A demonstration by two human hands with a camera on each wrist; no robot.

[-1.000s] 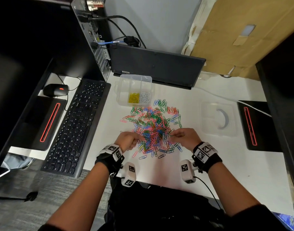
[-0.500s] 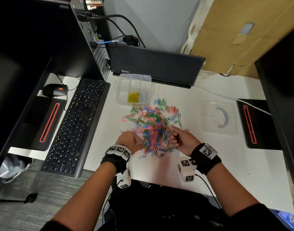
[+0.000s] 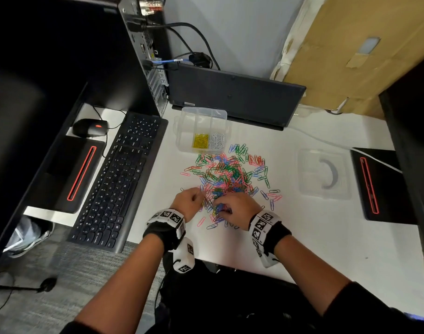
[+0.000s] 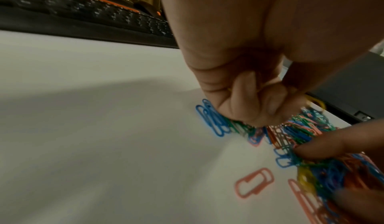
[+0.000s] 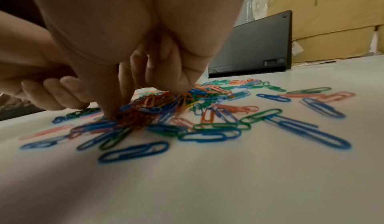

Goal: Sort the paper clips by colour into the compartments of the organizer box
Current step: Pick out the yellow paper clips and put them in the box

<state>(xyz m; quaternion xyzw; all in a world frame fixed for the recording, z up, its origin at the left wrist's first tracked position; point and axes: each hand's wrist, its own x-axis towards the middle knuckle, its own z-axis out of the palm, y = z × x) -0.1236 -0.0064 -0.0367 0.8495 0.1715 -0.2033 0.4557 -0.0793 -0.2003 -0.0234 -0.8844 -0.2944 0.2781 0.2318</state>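
From the head view we see a heap of mixed paper clips (image 3: 226, 179) spread over the white worktop (image 3: 326, 237), with strays trailing off to the right and toward the near edge. Our left hand (image 3: 187, 200) sits at the near left edge of the heap and our right hand (image 3: 238, 204) at its near middle, both with fingers bent down into the clips. The clear organizer box (image 3: 201, 127) stands just beyond the heap on the far side; its near row holds yellow clips (image 3: 200, 141) in one compartment and white clips (image 3: 217, 141) in the one to the right. A clear lid (image 3: 323, 174) lies well to the right. A black keyboard (image 3: 114, 179) lies to the left, a mouse (image 3: 90, 127) beyond it, and a dark laptop (image 3: 235, 96) stands behind the box.

In the left wrist view, the left hand (image 4: 249, 63) has its fingers (image 4: 245, 96) curled tight, knuckles down on blue and green clips at the heap's edge. We cannot tell whether that grip holds a clip or is closed on nothing. A pink clip (image 4: 254, 183) lies alone on the near worktop.

In the right wrist view, the right hand (image 5: 145, 46) points its fingers (image 5: 104, 96) downward, tips pressed into a red and blue tangle; the grip is narrow, yet whether a clip is pinched is hidden. The left hand shows at the left, curled. Loose blue clips (image 5: 133, 152) lie nearest us.
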